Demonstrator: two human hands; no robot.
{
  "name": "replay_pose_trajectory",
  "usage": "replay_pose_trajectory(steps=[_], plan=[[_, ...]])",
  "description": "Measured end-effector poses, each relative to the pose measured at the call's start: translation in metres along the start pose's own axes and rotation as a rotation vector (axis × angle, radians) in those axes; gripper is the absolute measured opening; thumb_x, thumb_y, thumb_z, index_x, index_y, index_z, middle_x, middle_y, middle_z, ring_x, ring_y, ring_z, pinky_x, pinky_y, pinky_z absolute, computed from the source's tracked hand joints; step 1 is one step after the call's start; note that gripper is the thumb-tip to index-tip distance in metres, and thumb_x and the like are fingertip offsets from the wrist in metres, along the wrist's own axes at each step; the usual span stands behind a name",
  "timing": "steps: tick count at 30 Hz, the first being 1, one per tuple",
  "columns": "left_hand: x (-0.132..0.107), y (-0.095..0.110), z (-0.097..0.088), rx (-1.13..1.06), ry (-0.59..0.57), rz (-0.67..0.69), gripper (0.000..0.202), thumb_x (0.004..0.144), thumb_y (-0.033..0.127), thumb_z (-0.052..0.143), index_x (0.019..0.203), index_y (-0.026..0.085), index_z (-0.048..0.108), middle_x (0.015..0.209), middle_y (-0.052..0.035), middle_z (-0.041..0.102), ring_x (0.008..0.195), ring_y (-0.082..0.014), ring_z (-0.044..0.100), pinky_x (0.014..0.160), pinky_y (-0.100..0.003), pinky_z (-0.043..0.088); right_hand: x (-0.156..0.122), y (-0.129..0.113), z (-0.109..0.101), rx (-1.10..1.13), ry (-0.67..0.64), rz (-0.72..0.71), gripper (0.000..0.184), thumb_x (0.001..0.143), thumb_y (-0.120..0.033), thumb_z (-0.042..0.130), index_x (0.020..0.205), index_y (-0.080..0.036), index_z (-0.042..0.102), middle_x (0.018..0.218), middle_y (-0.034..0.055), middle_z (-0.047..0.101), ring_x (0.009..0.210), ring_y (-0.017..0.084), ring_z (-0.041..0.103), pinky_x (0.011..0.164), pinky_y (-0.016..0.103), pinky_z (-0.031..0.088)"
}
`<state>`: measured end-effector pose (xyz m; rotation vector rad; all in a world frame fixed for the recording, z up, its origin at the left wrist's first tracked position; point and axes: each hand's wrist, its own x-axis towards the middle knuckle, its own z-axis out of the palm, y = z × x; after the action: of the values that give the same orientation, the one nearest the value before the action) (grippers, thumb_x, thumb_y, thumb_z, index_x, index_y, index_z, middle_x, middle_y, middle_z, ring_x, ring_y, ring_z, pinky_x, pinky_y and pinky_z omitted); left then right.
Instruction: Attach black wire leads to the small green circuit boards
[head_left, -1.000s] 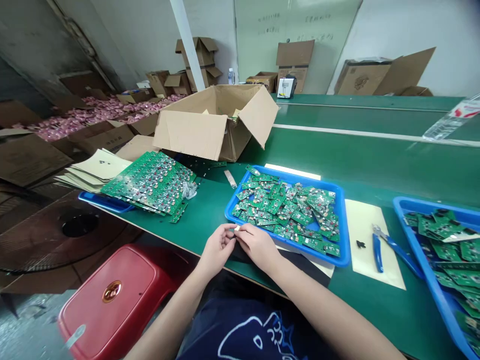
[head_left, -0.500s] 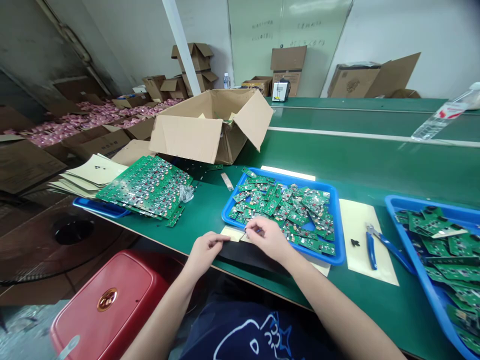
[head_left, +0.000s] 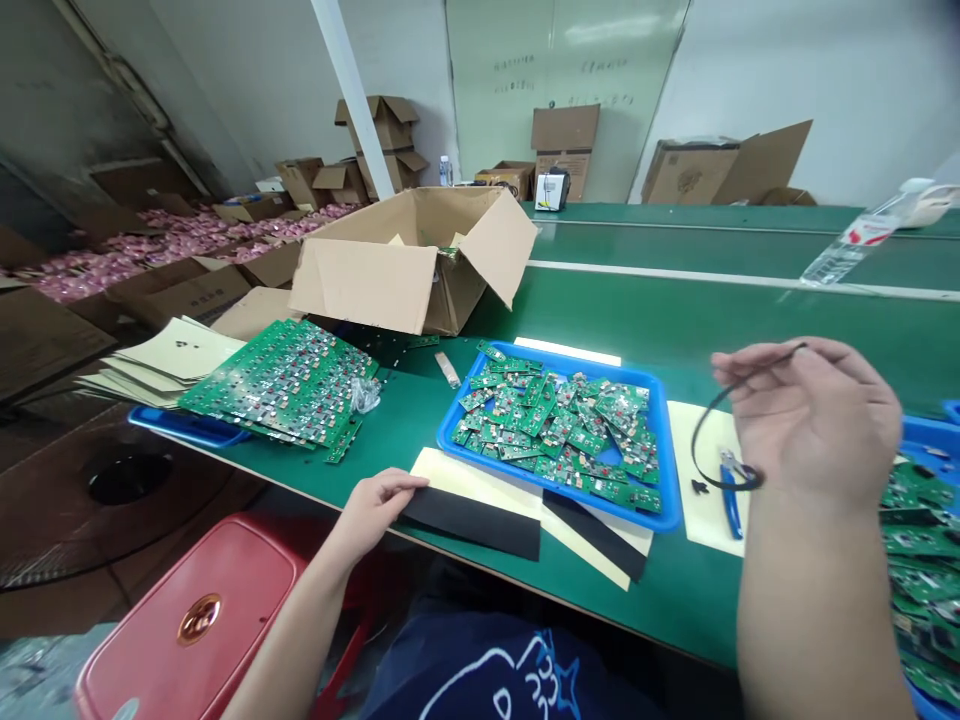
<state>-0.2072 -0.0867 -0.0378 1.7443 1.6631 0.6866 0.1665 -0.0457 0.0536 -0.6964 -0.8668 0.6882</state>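
Note:
My right hand [head_left: 825, 420] is raised at the right, pinching one end of a thin black strip [head_left: 696, 450] that curls down in a loop beside the wrist. My left hand [head_left: 373, 512] rests at the table's front edge, its fingers pressed together on the upper left corner of a flat black sheet [head_left: 472, 522]. Pale yellow backing paper [head_left: 450, 474] lies behind that sheet. Another black piece [head_left: 595, 533] sits at an angle to its right, bordered by yellow paper. Behind them is a blue tray [head_left: 448, 428] filled with small green circuit boards [head_left: 551, 405].
Blue-handled cutters [head_left: 730, 500] and small black bits [head_left: 699, 487] lie on yellow paper [head_left: 682, 430]. A second blue tray [head_left: 919, 430] of boards is partly behind my right arm. Board panels [head_left: 277, 385], an open carton [head_left: 367, 285] and a red stool [head_left: 247, 570] are leftward.
My right hand has lifted from the front edge and swung right with the thin black strip. My left hand has stayed near the edge; the black sheet beneath now shows fully.

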Motion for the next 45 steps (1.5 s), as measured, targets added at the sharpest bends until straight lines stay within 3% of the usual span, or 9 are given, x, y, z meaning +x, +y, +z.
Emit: replay_pose_trajectory(steps=[6,12,18,24,28,31,37,41,45], plan=[[0.007,0.008,0.05,0.23,0.223,0.062,0.022,0.08,0.024,0.045,0.088,0.015,0.064,0.094,-0.0089,0.058,0.054,-0.012,0.057,0.059,-0.03,0.052,-0.006,0.024,-0.011,-0.014,-0.078,0.197,0.004,0.069,-0.02,0.065,0.072,-0.023,0.064,0.06,-0.0022,0.067,0.055,0.015,0.064,0.055,0.029,0.054],[0.018,0.027,0.04,0.432,0.34,0.124,0.015,0.076,0.021,0.055,0.089,0.017,0.06,0.093,-0.0102,0.053,0.089,-0.0282,0.057,0.08,-0.044,0.049,-0.019,0.065,-0.022,-0.111,-0.231,0.398,0.018,0.069,-0.027,0.071,0.081,-0.021,0.06,0.06,-0.003,0.064,0.057,0.013,0.063,0.058,0.027,0.052],[0.107,0.076,0.038,0.651,0.124,0.312,0.02,0.084,0.018,0.052,0.103,0.016,0.059,0.109,-0.0111,0.058,0.108,-0.0247,0.053,0.095,-0.037,0.042,-0.03,0.091,-0.024,-0.34,-0.309,0.481,0.031,0.07,-0.043,0.068,0.084,-0.018,0.056,0.057,-0.0016,0.062,0.054,0.015,0.06,0.057,0.03,0.049],[0.169,0.088,0.058,0.714,0.057,0.199,0.026,0.088,0.027,0.056,0.11,0.013,0.057,0.113,-0.0107,0.059,0.102,-0.023,0.057,0.087,-0.043,0.049,-0.035,0.096,-0.021,-0.419,-0.441,0.479,0.027,0.073,-0.041,0.061,0.086,-0.019,0.053,0.057,-0.0017,0.062,0.056,0.016,0.061,0.059,0.032,0.049],[0.171,0.088,0.053,0.673,0.026,0.137,0.03,0.089,0.032,0.055,0.114,0.015,0.055,0.117,-0.0087,0.057,0.102,-0.0212,0.058,0.086,-0.043,0.05,-0.036,0.098,-0.021,-0.445,-0.453,0.467,0.022,0.075,-0.037,0.058,0.086,-0.019,0.052,0.058,-0.0022,0.06,0.057,0.016,0.06,0.061,0.033,0.049],[0.165,0.092,0.046,0.581,0.03,0.097,0.015,0.082,0.019,0.061,0.095,0.012,0.061,0.107,-0.0107,0.06,0.104,-0.0265,0.057,0.09,-0.046,0.045,-0.038,0.099,-0.019,-0.458,-0.421,0.452,0.021,0.077,-0.036,0.056,0.087,-0.019,0.052,0.057,-0.0027,0.059,0.058,0.016,0.059,0.063,0.033,0.049],[0.146,0.118,0.05,0.204,0.061,0.098,0.008,0.081,0.011,0.048,0.087,0.016,0.05,0.1,-0.0122,0.056,0.103,-0.0295,0.057,0.086,-0.043,0.043,-0.042,0.095,-0.016,-0.498,-0.356,0.335,0.023,0.082,-0.04,0.053,0.089,-0.018,0.056,0.06,-0.0002,0.06,0.059,0.017,0.06,0.062,0.033,0.05],[0.13,0.141,0.084,-0.179,-0.231,0.114,0.014,0.081,0.016,0.045,0.094,0.018,0.041,0.071,0.0002,0.059,0.06,-0.0158,0.062,0.06,-0.029,0.048,-0.044,0.086,-0.013,-0.602,-0.376,0.187,0.022,0.086,-0.036,0.05,0.096,-0.019,0.061,0.067,0.0021,0.064,0.064,0.018,0.063,0.066,0.033,0.052],[0.113,0.146,0.114,-0.491,-0.472,0.089,0.023,0.079,0.021,0.047,0.101,0.017,0.042,0.06,0.0059,0.052,0.047,-0.0093,0.053,0.048,-0.021,0.042,-0.048,0.08,-0.009,-0.721,-0.44,0.049,0.024,0.088,-0.03,0.047,0.102,-0.021,0.064,0.082,0.0051,0.07,0.071,0.018,0.065,0.072,0.035,0.054]])
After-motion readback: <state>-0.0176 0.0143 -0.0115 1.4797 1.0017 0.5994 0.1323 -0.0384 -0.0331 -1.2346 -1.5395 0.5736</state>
